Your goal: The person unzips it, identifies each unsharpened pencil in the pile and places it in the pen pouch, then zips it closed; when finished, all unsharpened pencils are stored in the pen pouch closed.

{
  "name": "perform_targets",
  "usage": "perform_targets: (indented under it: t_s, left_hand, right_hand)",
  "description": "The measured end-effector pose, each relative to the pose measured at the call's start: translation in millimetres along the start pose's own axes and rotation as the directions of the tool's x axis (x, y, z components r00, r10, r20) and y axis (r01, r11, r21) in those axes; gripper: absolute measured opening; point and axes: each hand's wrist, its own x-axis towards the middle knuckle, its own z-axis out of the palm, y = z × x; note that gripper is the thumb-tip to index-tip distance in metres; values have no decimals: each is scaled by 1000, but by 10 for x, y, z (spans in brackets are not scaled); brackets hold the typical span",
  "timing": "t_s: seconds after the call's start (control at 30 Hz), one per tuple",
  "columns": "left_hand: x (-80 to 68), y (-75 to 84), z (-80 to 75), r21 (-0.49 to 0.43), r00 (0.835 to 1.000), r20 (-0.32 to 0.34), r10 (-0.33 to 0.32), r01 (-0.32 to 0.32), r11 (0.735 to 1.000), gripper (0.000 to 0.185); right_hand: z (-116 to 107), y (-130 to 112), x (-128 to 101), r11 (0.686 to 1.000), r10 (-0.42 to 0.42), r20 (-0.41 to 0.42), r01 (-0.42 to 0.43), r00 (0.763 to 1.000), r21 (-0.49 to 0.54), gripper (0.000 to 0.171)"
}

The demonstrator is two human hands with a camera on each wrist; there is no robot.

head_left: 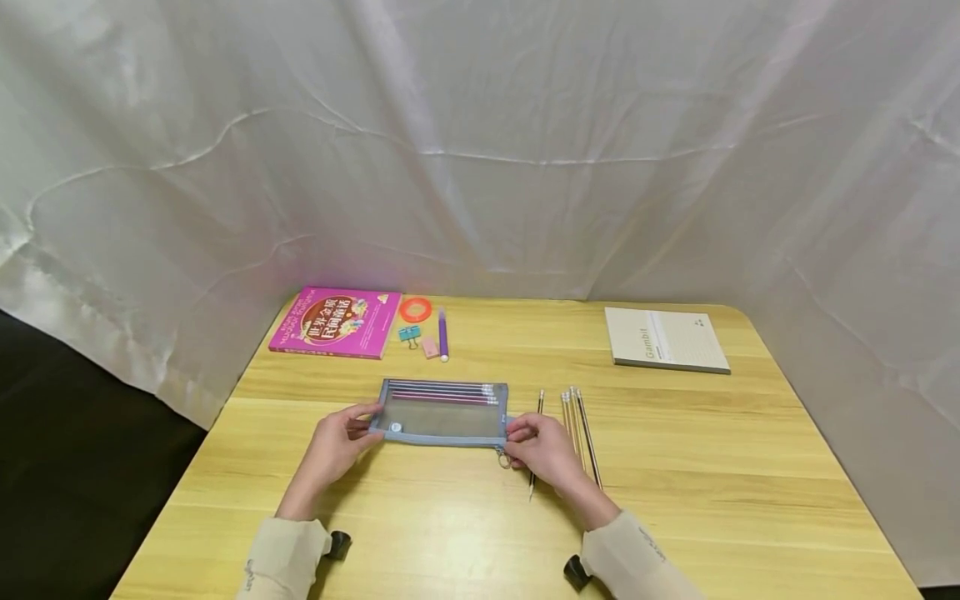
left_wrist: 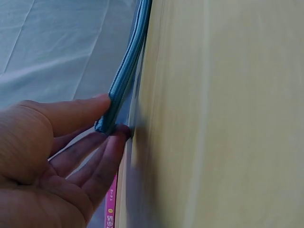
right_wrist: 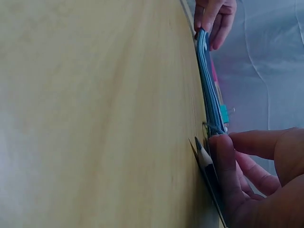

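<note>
A blue-grey mesh pencil pouch (head_left: 447,414) lies on the table, several pencils (head_left: 442,392) showing through it along its far side. A small round white item (head_left: 396,427) shows at its near left corner. My left hand (head_left: 341,442) pinches the pouch's left end between thumb and fingers; in the left wrist view its zipped edge (left_wrist: 126,71) runs up from the thumb. At the right end, near the zipper's ring (head_left: 504,460), my right hand (head_left: 546,448) pinches the corner. Beside and partly under the right hand lies a dark pencil (head_left: 540,402).
Several loose pencils (head_left: 576,417) lie right of the right hand. Behind are a pink book (head_left: 337,323), an orange tape ring (head_left: 416,309), a teal binder clip (head_left: 409,334), a pink eraser (head_left: 430,347) and a purple marker (head_left: 443,335). A notebook (head_left: 666,340) lies back right.
</note>
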Motion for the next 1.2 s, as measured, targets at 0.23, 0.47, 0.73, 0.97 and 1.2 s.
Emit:
perform_targets:
  t_s: [0.23, 0.47, 0.73, 0.97, 1.2]
  left_hand:
    - [-22, -40, 1, -5, 1000, 1, -24, 24, 1000, 46]
    - [-18, -42, 3, 16, 999, 3, -43, 43, 999, 48]
    - [-6, -44, 8, 15, 997, 2, -74, 74, 997, 49]
    - [6, -45, 10, 28, 997, 8, -74, 73, 997, 49]
    - [12, -38, 22, 33, 997, -4, -75, 76, 997, 49]
  right_hand:
    - [17, -15, 15, 998, -32, -1, 32, 999, -60, 21]
    - [15, -29, 13, 997, -50, -12, 49, 999, -66, 26]
    - [17, -34, 11, 997, -41, -15, 40, 999, -71, 27]
    - [18, -32, 4, 997, -40, -8, 40, 999, -61, 25]
    - [23, -21, 10, 996, -43, -13, 42, 999, -77, 24]
